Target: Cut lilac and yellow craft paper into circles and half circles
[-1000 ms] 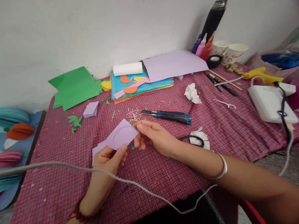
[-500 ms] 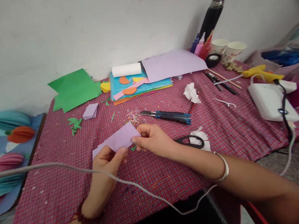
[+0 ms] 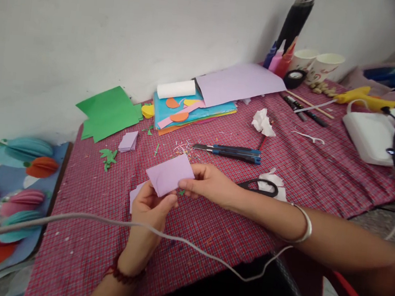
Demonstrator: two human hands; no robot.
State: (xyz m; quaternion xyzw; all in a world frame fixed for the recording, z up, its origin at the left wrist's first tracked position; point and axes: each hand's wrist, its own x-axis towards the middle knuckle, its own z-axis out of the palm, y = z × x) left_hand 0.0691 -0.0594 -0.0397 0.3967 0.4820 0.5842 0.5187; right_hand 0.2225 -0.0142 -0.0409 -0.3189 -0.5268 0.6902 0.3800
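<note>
Both my hands hold one small lilac paper piece point(image 3: 170, 174) just above the red checked tablecloth point(image 3: 211, 215). My left hand point(image 3: 151, 206) pinches its lower edge between thumb and fingers. My right hand point(image 3: 210, 183) pinches its right edge, wrist wearing a silver bangle. A second bit of lilac paper point(image 3: 135, 193) peeks out under my left hand. A grey cable point(image 3: 80, 218) runs across in front of my left wrist.
Black-handled scissors point(image 3: 258, 187) lie by my right wrist, and two blue utility knives point(image 3: 228, 152) behind them. A stack of coloured paper point(image 3: 194, 110), green sheets point(image 3: 107, 112), a lilac pad point(image 3: 128, 141), glue gun point(image 3: 365, 96), white box point(image 3: 375, 136), cups and bottles line the wall. Paper fruit decorations point(image 3: 12, 194) lie left.
The lilac piece has been turned and lifted slightly, so the curved cut seen a second ago no longer shows. The view has shifted a little to the left.
</note>
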